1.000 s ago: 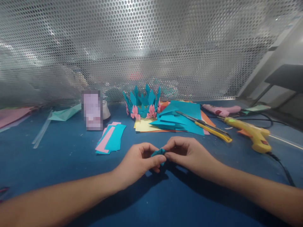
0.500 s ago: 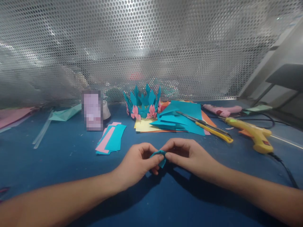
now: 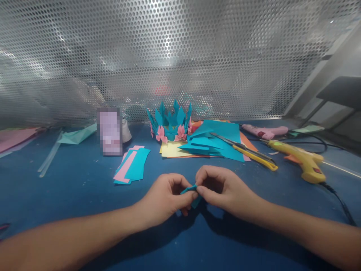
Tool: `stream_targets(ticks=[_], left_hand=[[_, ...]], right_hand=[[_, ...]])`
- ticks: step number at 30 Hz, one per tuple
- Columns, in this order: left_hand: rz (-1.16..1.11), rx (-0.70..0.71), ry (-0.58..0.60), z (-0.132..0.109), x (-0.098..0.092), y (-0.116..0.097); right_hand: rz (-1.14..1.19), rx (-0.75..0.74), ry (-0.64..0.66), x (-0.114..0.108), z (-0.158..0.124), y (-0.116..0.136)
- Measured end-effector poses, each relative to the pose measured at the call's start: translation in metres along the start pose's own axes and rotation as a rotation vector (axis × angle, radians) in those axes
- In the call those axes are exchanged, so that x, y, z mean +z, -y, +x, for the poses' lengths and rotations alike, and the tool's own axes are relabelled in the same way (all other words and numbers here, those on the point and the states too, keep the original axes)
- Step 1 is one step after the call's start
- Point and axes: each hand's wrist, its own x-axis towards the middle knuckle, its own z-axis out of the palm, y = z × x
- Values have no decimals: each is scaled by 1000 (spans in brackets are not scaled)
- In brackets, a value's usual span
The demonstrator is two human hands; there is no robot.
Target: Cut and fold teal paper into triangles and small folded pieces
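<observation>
A small folded piece of teal paper [image 3: 188,189] is pinched between both hands above the blue table [image 3: 93,203]. My left hand [image 3: 170,194] grips it from the left, thumb on top and fingers curled beneath. From the right, my right hand [image 3: 221,186] pinches its edge between thumb and forefinger. The fingertips of the two hands nearly touch. Beyond them stands a teal paper crown [image 3: 172,122] with pink paper bows around its base. Teal and pink paper strips [image 3: 137,164] lie to the left of the crown, nearer to my hands.
Behind the right hand are stacked coloured sheets [image 3: 225,131] with scissors and a yellow cutter [image 3: 258,158] on top. A yellow glue gun [image 3: 303,158] and a pink one [image 3: 265,131] lie right. At left are a blurred upright object [image 3: 109,131] and clear sticks [image 3: 50,154].
The teal piece has tilted and sits slightly lower, showing a narrower folded edge. My right fingers have shifted on it, bringing the forefinger closer to the thumb.
</observation>
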Motion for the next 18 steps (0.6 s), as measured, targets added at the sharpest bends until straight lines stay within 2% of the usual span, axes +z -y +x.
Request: stream_targets(ticks=[6, 13, 18], left_hand=[[62, 11, 35, 1, -1, 1], [82, 10, 20, -1, 0, 1], [25, -5, -17, -1, -1, 2]], right_hand=[[-184, -162, -30, -1, -1, 3], [-148, -67, -21, -3, 0, 2], [-24, -72, -36, -4, 1, 1]])
